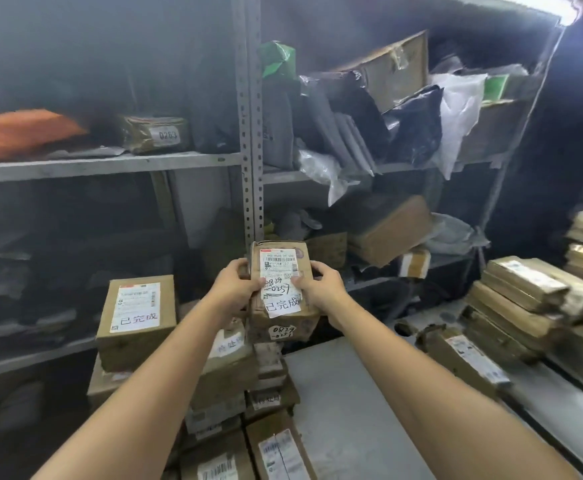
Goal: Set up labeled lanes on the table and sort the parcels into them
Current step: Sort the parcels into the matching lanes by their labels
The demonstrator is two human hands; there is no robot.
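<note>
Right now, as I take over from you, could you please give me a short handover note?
Left grip and right grip hold the small parcel by its two sides, above the box stack beside the table's left edge.
Table: flat parcels piled along its right side.
Done: the larger box carries a handwritten sticker, as does the held one.
Left: no lane labels visible on the table; held parcel and right pile need sorting.

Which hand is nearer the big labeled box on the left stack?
Left. The left hand grips the left edge of the held parcel, just right of that box; the right hand grips the parcel's opposite edge, farther away.
</note>
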